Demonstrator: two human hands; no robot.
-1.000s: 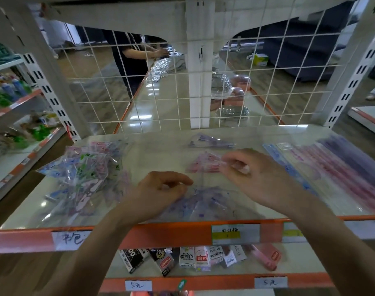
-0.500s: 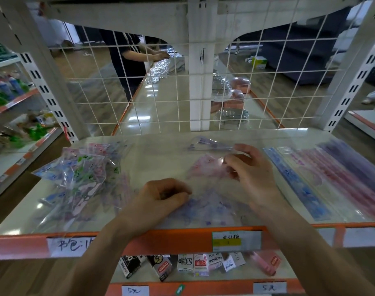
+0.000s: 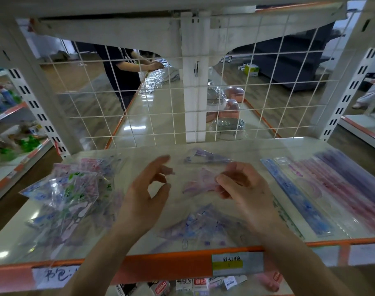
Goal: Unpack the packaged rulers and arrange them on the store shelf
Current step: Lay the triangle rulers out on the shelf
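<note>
My right hand [image 3: 246, 189] pinches the right edge of a pink see-through ruler piece [image 3: 200, 182] just above the white shelf [image 3: 139, 242]. My left hand [image 3: 148, 189] hovers to its left with fingers loosely spread and blurred, and I see nothing in it. A purple set square [image 3: 205, 158] lies behind the pink piece. Several blue and purple pieces [image 3: 201, 227] lie heaped near the front edge. Packaged ruler sets in clear bags [image 3: 69, 189] are piled at the left. Long straight rulers lie in rows at the right: blue [image 3: 295, 197], pink [image 3: 342, 184] and purple [image 3: 353, 165].
A white wire grid [image 3: 139, 107] and a centre post [image 3: 193, 99] close the shelf's back. An orange price rail [image 3: 161, 268] runs along the front, with small boxes [image 3: 195, 285] on the shelf below. Beyond the grid, a person [image 3: 122, 67] handles goods at another shelf.
My left hand has lifted off the front pile and uncurled its fingers. My right hand has drawn slightly nearer, still pinching the pink piece.
</note>
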